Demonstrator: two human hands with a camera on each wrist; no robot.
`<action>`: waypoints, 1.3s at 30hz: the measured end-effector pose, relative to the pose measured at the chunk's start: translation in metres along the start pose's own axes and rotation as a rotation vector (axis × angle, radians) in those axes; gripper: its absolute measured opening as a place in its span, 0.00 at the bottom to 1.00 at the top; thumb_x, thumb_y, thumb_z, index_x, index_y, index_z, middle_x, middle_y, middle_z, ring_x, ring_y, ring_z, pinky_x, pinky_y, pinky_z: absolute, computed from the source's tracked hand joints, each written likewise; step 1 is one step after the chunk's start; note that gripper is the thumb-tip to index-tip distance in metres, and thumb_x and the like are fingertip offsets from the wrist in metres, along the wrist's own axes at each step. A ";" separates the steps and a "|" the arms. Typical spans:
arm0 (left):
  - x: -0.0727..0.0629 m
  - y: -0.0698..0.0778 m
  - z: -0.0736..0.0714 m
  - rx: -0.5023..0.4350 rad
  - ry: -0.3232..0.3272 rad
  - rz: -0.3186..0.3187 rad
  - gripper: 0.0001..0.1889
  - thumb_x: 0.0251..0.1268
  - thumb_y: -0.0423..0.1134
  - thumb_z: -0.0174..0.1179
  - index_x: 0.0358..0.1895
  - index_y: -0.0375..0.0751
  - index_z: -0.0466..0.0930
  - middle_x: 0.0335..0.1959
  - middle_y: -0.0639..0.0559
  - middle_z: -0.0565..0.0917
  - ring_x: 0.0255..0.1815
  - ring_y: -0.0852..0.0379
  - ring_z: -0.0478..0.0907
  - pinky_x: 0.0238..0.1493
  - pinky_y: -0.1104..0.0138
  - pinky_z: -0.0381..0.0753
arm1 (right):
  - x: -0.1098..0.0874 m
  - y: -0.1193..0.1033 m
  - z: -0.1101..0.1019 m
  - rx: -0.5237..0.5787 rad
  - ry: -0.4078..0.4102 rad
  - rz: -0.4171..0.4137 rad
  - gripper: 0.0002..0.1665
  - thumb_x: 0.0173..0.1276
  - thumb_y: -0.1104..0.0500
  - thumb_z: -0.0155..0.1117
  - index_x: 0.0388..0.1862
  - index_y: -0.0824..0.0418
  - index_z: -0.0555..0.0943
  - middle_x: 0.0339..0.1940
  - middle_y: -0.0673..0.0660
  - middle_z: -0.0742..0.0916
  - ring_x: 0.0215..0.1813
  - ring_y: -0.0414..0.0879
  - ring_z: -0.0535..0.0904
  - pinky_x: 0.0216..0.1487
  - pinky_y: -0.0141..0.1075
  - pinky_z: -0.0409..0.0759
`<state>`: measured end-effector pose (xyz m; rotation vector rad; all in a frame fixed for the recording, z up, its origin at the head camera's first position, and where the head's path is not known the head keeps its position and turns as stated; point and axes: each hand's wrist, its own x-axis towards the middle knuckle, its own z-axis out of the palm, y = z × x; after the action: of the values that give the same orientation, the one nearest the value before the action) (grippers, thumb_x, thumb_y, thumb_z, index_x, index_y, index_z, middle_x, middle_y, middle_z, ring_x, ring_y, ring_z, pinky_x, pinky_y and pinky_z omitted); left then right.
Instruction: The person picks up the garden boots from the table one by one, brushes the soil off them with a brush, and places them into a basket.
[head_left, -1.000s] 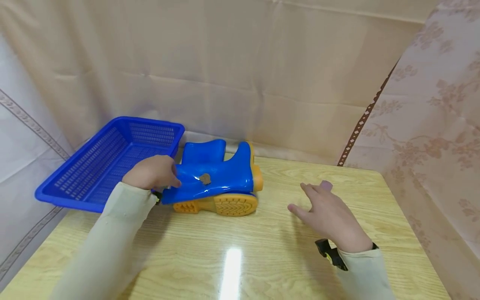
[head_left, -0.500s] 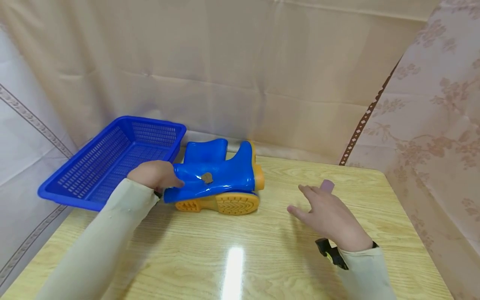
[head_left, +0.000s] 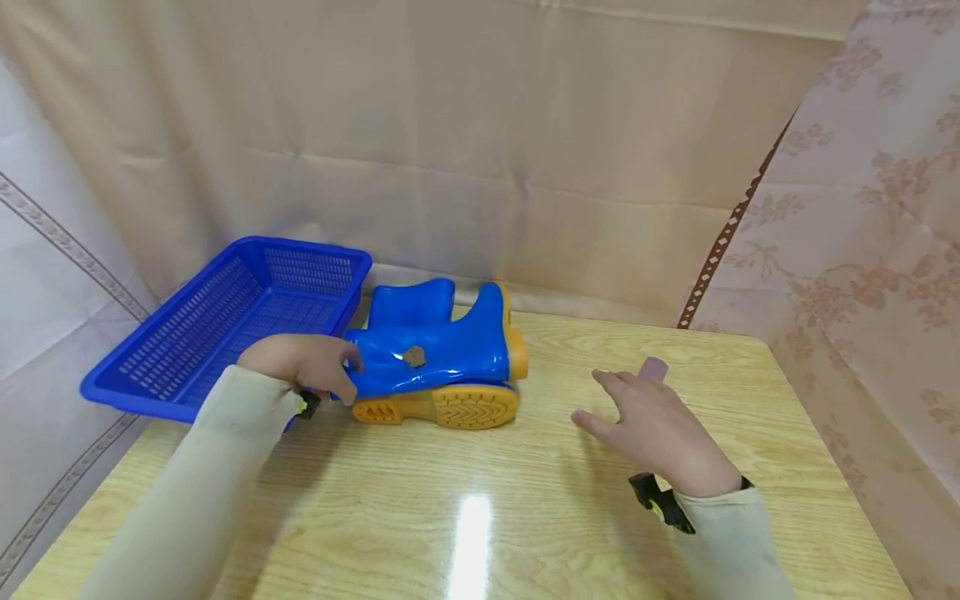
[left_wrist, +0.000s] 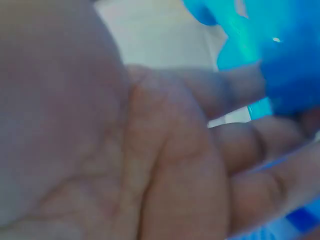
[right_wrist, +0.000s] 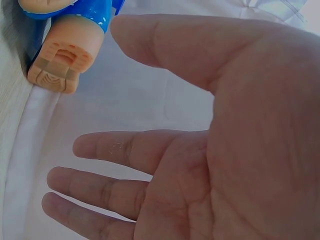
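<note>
Two blue rubber boots with yellow soles lie together on the table in the head view. The upper boot [head_left: 431, 358] lies on its side across the lower one, its shaft opening toward the left. Beneath it shows the lower boot's patterned sole [head_left: 476, 407]. My left hand [head_left: 300, 364] is at the upper boot's shaft opening, thumb and fingers spread apart; in the left wrist view, its extended fingers [left_wrist: 260, 137] reach to the blue boot edge. My right hand [head_left: 660, 429] hovers right of the boots, fingers extended, holding nothing. Its palm faces the right wrist view.
A blue plastic basket [head_left: 352, 279] stands at the left, close beside the boots. A small purple cylinder [head_left: 654, 369] shows just behind my right hand. A beige curtain [head_left: 450, 150] hangs along the table's back edge, and a floral cloth [head_left: 885, 250] at the right.
My left thumb has come off the upper boot's shaft and the hand has drawn slightly toward me and left. The boots stay in place. My right hand is nearly still.
</note>
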<state>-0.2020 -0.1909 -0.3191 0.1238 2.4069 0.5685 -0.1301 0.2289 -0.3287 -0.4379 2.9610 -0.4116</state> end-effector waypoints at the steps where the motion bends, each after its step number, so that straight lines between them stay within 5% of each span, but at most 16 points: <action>1: -0.001 0.000 0.001 0.000 0.008 -0.006 0.31 0.58 0.34 0.64 0.68 0.33 0.71 0.30 0.48 0.78 0.21 0.58 0.72 0.25 0.68 0.71 | 0.000 0.000 0.000 0.001 -0.003 0.002 0.47 0.76 0.32 0.57 0.77 0.67 0.69 0.70 0.71 0.77 0.69 0.71 0.74 0.66 0.66 0.71; 6: -0.006 0.005 0.006 0.133 0.133 -0.061 0.08 0.57 0.33 0.65 0.40 0.36 0.79 0.18 0.54 0.71 0.19 0.57 0.70 0.25 0.66 0.68 | -0.001 0.000 -0.001 0.007 -0.015 0.010 0.48 0.76 0.32 0.57 0.77 0.66 0.68 0.71 0.71 0.76 0.69 0.70 0.73 0.66 0.66 0.71; 9: -0.010 0.006 0.004 0.162 0.191 -0.062 0.07 0.63 0.37 0.67 0.31 0.40 0.78 0.18 0.53 0.74 0.22 0.55 0.73 0.30 0.63 0.71 | 0.000 0.001 -0.001 0.012 -0.019 0.010 0.48 0.76 0.31 0.57 0.78 0.65 0.68 0.71 0.71 0.76 0.70 0.70 0.73 0.66 0.66 0.71; 12: -0.013 0.006 0.000 0.103 0.211 -0.030 0.12 0.72 0.40 0.64 0.49 0.35 0.81 0.20 0.51 0.80 0.23 0.55 0.77 0.36 0.61 0.75 | 0.000 0.001 -0.001 0.016 -0.020 0.012 0.48 0.75 0.31 0.56 0.78 0.65 0.68 0.72 0.70 0.76 0.70 0.70 0.73 0.67 0.66 0.71; 16: -0.016 0.008 -0.005 -0.021 0.204 0.000 0.30 0.80 0.42 0.57 0.75 0.31 0.60 0.26 0.47 0.83 0.25 0.53 0.80 0.35 0.62 0.79 | -0.001 0.000 -0.001 0.012 -0.015 0.008 0.48 0.76 0.31 0.56 0.78 0.65 0.68 0.72 0.70 0.76 0.70 0.70 0.73 0.67 0.66 0.70; 22: -0.016 0.013 -0.006 -0.090 0.216 0.099 0.24 0.85 0.42 0.47 0.72 0.34 0.52 0.32 0.44 0.77 0.23 0.52 0.74 0.29 0.62 0.75 | -0.002 0.000 -0.001 0.004 0.008 0.016 0.46 0.76 0.33 0.58 0.77 0.66 0.69 0.70 0.70 0.77 0.73 0.69 0.70 0.74 0.70 0.52; 24: -0.015 0.013 -0.004 -0.121 0.252 0.140 0.29 0.84 0.41 0.47 0.76 0.33 0.46 0.38 0.40 0.78 0.24 0.51 0.73 0.29 0.60 0.74 | -0.002 0.000 -0.002 0.005 0.009 0.023 0.46 0.76 0.33 0.58 0.77 0.66 0.69 0.70 0.70 0.77 0.73 0.68 0.69 0.75 0.71 0.48; 29: -0.003 0.005 0.008 -0.291 0.423 0.187 0.43 0.81 0.44 0.53 0.82 0.35 0.32 0.64 0.32 0.77 0.48 0.42 0.82 0.51 0.48 0.80 | -0.001 0.000 -0.002 0.000 0.002 0.021 0.46 0.76 0.33 0.58 0.77 0.65 0.69 0.70 0.70 0.78 0.73 0.68 0.69 0.75 0.72 0.47; 31: 0.004 0.001 0.016 -0.374 0.506 0.191 0.42 0.80 0.49 0.55 0.82 0.34 0.41 0.67 0.33 0.76 0.58 0.39 0.80 0.61 0.45 0.77 | -0.001 0.000 -0.002 0.000 0.000 0.019 0.45 0.76 0.34 0.58 0.77 0.66 0.69 0.70 0.70 0.78 0.73 0.68 0.70 0.74 0.72 0.47; 33: 0.011 -0.003 0.025 -0.389 0.570 0.173 0.37 0.79 0.57 0.55 0.76 0.34 0.57 0.62 0.34 0.79 0.56 0.38 0.80 0.59 0.46 0.78 | 0.000 0.000 -0.002 0.002 -0.001 0.019 0.45 0.76 0.34 0.58 0.77 0.66 0.69 0.70 0.70 0.78 0.73 0.68 0.70 0.74 0.72 0.47; 36: 0.019 -0.008 0.038 -0.361 0.543 0.135 0.39 0.78 0.69 0.44 0.61 0.31 0.76 0.51 0.38 0.84 0.49 0.42 0.82 0.52 0.50 0.81 | 0.000 -0.001 -0.001 0.003 -0.005 0.014 0.46 0.76 0.34 0.58 0.77 0.66 0.69 0.70 0.70 0.78 0.73 0.67 0.70 0.75 0.71 0.47; 39: 0.024 -0.006 0.045 -0.314 0.454 0.101 0.48 0.73 0.78 0.32 0.45 0.33 0.82 0.37 0.42 0.85 0.36 0.47 0.82 0.44 0.53 0.81 | -0.001 0.000 -0.001 -0.004 -0.003 0.013 0.46 0.76 0.33 0.58 0.76 0.67 0.69 0.69 0.70 0.78 0.72 0.67 0.71 0.75 0.70 0.47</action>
<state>-0.1921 -0.1741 -0.3667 -0.0234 2.7127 1.1133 -0.1291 0.2291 -0.3276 -0.4185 2.9609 -0.4039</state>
